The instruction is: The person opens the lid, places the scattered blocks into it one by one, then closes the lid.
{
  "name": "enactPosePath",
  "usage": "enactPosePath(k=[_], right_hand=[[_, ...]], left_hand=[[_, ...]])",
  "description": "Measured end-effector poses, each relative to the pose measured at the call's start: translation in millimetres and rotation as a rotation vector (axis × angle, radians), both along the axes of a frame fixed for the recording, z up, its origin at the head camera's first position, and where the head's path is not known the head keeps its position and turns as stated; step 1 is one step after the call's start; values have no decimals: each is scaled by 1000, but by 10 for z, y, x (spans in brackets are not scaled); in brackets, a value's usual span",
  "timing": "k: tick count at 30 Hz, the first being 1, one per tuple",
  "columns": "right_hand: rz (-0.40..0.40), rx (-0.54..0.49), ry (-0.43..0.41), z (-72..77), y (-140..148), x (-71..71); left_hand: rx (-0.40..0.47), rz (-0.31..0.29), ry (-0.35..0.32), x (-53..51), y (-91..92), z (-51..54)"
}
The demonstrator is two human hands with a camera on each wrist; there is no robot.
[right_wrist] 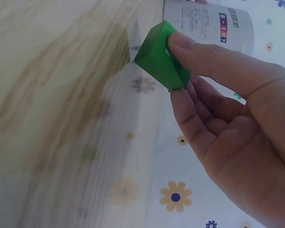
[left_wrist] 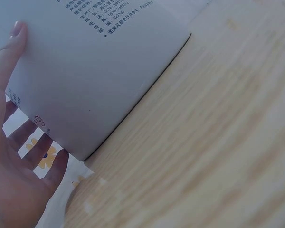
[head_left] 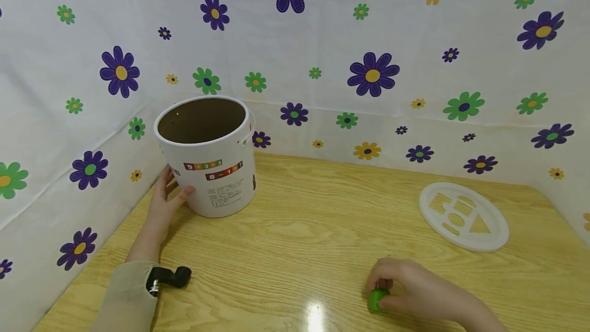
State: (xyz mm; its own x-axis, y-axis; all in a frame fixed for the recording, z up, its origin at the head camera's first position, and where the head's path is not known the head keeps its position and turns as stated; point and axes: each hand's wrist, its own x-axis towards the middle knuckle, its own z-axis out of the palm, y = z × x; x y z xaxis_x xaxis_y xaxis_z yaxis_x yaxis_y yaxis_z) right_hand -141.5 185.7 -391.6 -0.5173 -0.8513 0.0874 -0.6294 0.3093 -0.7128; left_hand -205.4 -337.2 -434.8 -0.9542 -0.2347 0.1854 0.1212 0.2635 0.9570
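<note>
A white bucket (head_left: 216, 178) with printed sums stands upright at the back left, its mouth facing up and its inside dark. My left hand (head_left: 162, 204) rests against its lower left side, thumb on the front and fingers spread along the edge; the left wrist view shows these fingers (left_wrist: 35, 147) nearly straight. At the front right my right hand (head_left: 410, 288) pinches a small green block (head_left: 377, 299) between thumb and fingers, low over the table. In the right wrist view the green block (right_wrist: 156, 57) shows flat, angled faces, partly covered by the thumb.
A round white lid (head_left: 500, 229) with several shaped cut-outs lies flat on the wooden table (head_left: 295, 234) at the right. White flower-printed cloth (head_left: 318, 40) bounds the back and sides. A black device (head_left: 177, 276) is fixed at my left cuff.
</note>
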Motion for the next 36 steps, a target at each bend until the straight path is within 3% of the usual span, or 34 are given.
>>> enactPosePath(k=[17, 25, 36], right_hand=[[24, -78, 139, 135, -551, -210], [-4, -70, 127, 286, -917, -412], [-50, -193, 185, 557, -1400, -648]], left_hand=[[8, -2, 11, -23, -1, 14], [11, -4, 16, -23, -1, -2], [16, 0, 14, -10, -9, -14]])
